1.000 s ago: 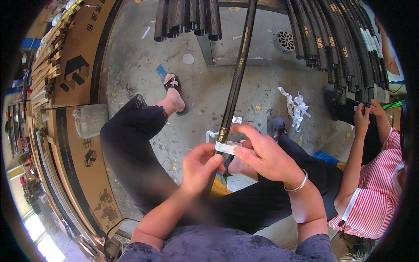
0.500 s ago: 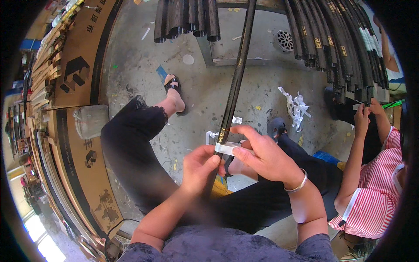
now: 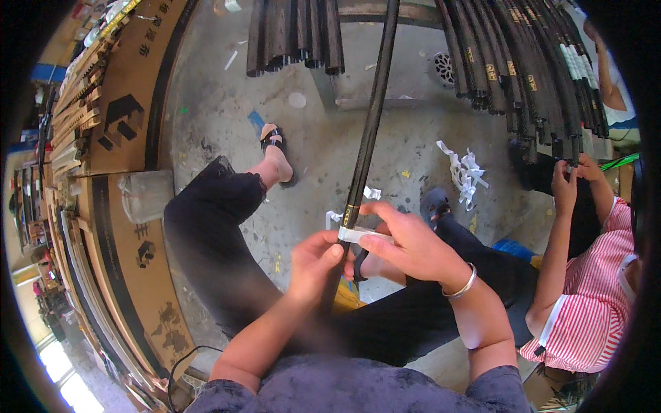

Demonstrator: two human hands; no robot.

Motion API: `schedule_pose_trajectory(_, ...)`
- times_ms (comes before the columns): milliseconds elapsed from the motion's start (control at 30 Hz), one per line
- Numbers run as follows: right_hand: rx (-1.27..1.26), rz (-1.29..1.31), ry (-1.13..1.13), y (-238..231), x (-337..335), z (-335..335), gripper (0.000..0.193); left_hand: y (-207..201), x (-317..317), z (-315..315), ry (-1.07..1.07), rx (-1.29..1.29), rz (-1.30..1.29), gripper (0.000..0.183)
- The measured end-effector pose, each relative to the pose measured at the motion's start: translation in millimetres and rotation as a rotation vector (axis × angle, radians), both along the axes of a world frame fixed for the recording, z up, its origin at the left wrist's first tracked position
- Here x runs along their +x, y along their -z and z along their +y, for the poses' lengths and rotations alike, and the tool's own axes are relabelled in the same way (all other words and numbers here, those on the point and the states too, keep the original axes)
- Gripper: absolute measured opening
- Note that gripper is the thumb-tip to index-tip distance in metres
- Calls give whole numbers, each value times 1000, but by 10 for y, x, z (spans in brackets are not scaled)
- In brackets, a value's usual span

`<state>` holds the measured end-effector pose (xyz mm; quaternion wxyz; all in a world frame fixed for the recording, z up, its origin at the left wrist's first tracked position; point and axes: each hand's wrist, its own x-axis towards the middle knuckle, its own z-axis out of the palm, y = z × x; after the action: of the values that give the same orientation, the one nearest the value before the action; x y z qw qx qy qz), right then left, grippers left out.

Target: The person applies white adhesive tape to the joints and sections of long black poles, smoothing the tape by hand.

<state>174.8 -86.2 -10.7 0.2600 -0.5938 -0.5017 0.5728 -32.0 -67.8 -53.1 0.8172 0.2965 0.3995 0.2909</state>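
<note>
A long black tube (image 3: 368,148) with a gold mark slants from the top of the view down between my hands. My left hand (image 3: 311,267) is closed around its lower part, thumb lying along the near side. A white strip of tape (image 3: 352,235) goes around the tube just below the gold mark and stretches to the right. My right hand (image 3: 412,241) pinches the strip's free end between thumb and fingers, with the index finger reaching toward the tube. The tube's lower end is hidden behind my left hand and forearm.
Black tubes (image 3: 296,41) lie at the top, with many more tubes (image 3: 492,69) at upper right. Crumpled white strips (image 3: 465,172) are on the floor. A person in a striped shirt (image 3: 585,310) works at right. Cardboard boxes (image 3: 131,89) and wooden strips stand at left.
The tube has turned a little in my hands, so its gold mark shows narrower. The strip's stretched part looks slightly shorter. Both hands keep nearly the same place.
</note>
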Motion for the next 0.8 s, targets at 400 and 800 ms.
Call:
schedule_pose_trajectory(400, 34, 25, -9, 77, -34, -4, 46, 9, -21, 15, -16, -11, -48, 39)
schedule_pose_trajectory(800, -14, 58, 25, 90, -100, 30, 38, 21, -27, 28, -26, -4, -111, 37)
